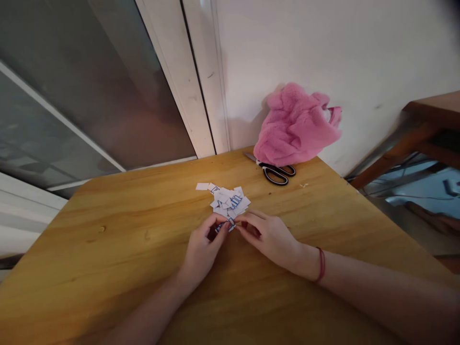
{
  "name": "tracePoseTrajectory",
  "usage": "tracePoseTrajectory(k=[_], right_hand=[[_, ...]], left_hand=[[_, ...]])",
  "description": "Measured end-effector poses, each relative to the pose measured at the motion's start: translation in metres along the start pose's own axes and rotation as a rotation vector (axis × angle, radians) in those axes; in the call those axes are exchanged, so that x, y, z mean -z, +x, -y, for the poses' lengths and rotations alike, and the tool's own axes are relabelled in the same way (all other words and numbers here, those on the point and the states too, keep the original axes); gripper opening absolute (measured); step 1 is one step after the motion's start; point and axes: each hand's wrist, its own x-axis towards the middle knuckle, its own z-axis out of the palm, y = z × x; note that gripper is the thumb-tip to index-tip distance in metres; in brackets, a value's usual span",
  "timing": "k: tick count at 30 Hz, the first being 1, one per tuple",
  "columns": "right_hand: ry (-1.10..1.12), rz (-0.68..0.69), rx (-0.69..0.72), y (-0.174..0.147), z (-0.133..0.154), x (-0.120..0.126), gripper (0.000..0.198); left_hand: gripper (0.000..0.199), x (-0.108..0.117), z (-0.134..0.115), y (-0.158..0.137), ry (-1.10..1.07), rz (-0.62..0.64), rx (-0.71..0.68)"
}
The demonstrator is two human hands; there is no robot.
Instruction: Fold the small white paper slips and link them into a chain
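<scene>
Lower centre of the frame: two bare forearms enter from the bottom edge and meet over a wooden table [108, 268]. The left hand [204, 247] is curled, its fingertips pinched on a small paper piece [227, 224] printed in blue; the right hand [268, 235], with a red cord at the wrist, closes thumb and forefinger on the same piece from the opposite side. The piece thus lies between both hands, just above the tabletop, at the near edge of the heap.

Centre of the frame: a loose pile of paper scraps [228, 199], white with blue print, lies touching or almost touching the fingertips. One scrap [202, 186] lies a little apart at the pile's upper left.

Upper centre: black-handled scissors [275, 171] lie closed on the table, near a crumpled pink fleece cloth [293, 127] that leans against the white wall.

Right edge: a second wooden surface [431, 112], well apart.

Risks, as judged from this arrangement: the held piece is small and thin, so opposed pulling by both hands may tear or crease it; a loosened pinch may drop it into the pile, where it is hard to tell from its neighbours. The knuckles are close enough to the heap to scatter or overturn scraps. Whether the pieces carry an order cannot be told.
</scene>
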Motion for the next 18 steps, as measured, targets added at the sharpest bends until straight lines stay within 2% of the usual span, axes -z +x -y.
tracePoseTrajectory(k=[8,18], right_hand=[[0.072,-0.001,-0.037,-0.0014,-0.0008,0.0018,0.011],[0.042,0.038,0.041,-0.0016,-0.0004,0.0026,0.014]], left_hand=[[0.013,-0.0011,-0.0022,-0.0017,0.108,0.023,-0.074],[0.01,-0.0011,-0.0009,-0.0035,0.16,0.034,-0.125]])
